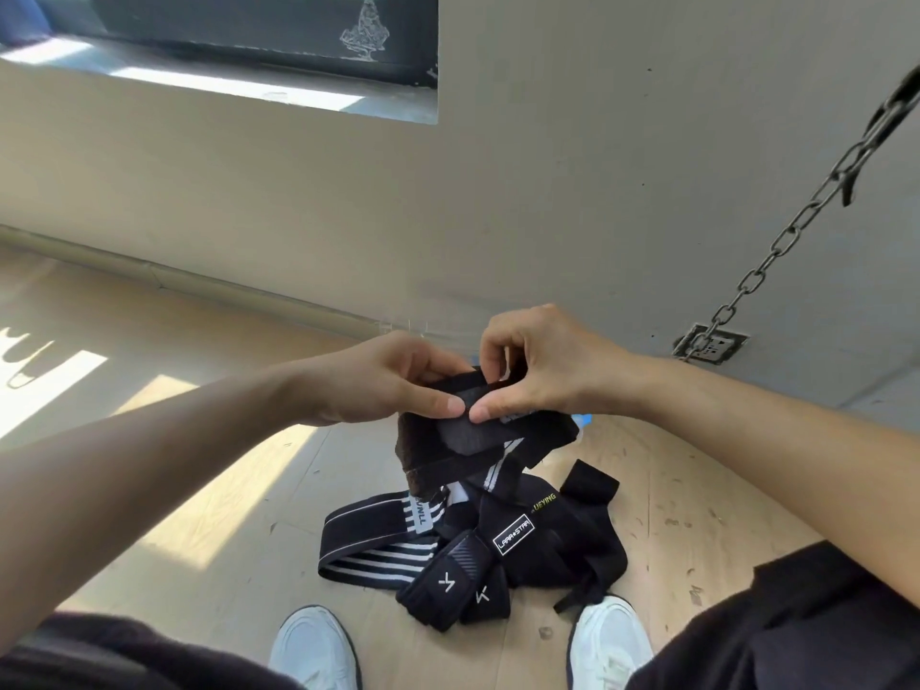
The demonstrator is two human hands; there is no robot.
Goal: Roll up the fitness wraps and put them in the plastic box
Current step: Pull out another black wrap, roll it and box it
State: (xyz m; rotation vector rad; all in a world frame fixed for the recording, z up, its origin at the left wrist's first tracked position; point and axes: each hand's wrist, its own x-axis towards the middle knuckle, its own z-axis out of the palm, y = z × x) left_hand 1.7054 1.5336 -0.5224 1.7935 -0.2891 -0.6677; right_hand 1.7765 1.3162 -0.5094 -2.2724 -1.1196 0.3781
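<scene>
Black elastic fabric makes up the fitness wrap [490, 443] held in both hands above the floor [209, 515], in the middle of the head view. Left hand [393, 381]: thumb and curled fingers pinch the upper edge of the wrap from the left side. Right hand [542, 371]: thumb and curled forefinger pinch the same edge from the right side; the remaining fingers are bent above it. The two thumb tips lie just beside each other on the near face of the wrap. The lower part of the wrap hangs loose, with a brown fuzzy patch at its left corner and a white-striped tail running down toward the pile [498, 550]. The pile of unrolled wraps lies on the wooden floor directly below the hands, between and just ahead of the white shoes [313, 649]. It includes a black band with white stripes [378, 545] and a labelled strap [513, 535]. A small blue part [583, 419] shows behind the held wrap; whether it belongs to the plastic box cannot be told. A metal chain [796, 231] runs diagonally to a wall plate [709, 343] at right.
</scene>
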